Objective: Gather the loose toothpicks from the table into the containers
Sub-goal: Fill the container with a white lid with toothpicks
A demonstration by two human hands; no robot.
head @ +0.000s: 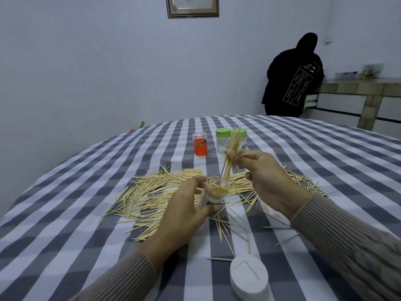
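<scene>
Presently, the left hand [184, 210] grips a clear toothpick container [213, 193], fingers curled round its side; the container stands open-topped near table centre, packed with upright toothpicks. The right hand [268, 181] pinches a bundle of toothpicks [231, 153] between thumb and fingers, the bundle tilted, its lower tips just above the container's mouth, at its 1 o'clock. Loose toothpicks [152, 192] lie scattered on the checked tablecloth [86, 213], spreading from 9 o'clock through 3 o'clock of the container and toward 5 o'clock. A white lid [248, 276] lies flat at 5 o'clock, near the table edge. At 12 o'clock, well apart, stand an orange container [200, 146] and two green-capped containers [223, 140], all closed. A person in a dark hooded top [293, 79] stands beyond the table at 1 o'clock
</scene>
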